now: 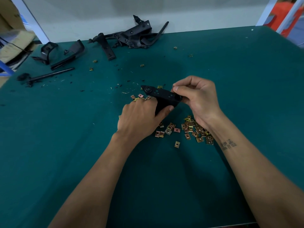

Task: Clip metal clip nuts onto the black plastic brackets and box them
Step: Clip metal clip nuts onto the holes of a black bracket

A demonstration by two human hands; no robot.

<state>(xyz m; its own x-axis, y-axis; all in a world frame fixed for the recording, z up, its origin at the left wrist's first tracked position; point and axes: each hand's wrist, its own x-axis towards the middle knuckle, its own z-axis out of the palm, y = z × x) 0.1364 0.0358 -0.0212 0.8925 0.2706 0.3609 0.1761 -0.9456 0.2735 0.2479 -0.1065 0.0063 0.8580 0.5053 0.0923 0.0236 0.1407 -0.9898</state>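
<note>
A black plastic bracket [162,96] is held just above the green table [230,79] near its middle. My left hand [141,117] grips the bracket's lower part, thumb along its side. My right hand [197,97] pinches the bracket's right end with curled fingers; whether a clip nut sits under the fingertips is hidden. Several gold-coloured metal clip nuts [195,129] lie scattered under and beside my right wrist. More clip nuts [137,97] lie just beyond my left knuckles.
A pile of black brackets [131,37] leans against the back wall. Other black plastic parts [60,53] and a black rod [51,74] lie at the far left. Stray clip nuts [175,48] and black shavings dot the table. Cardboard boxes [14,41] stand off the left edge.
</note>
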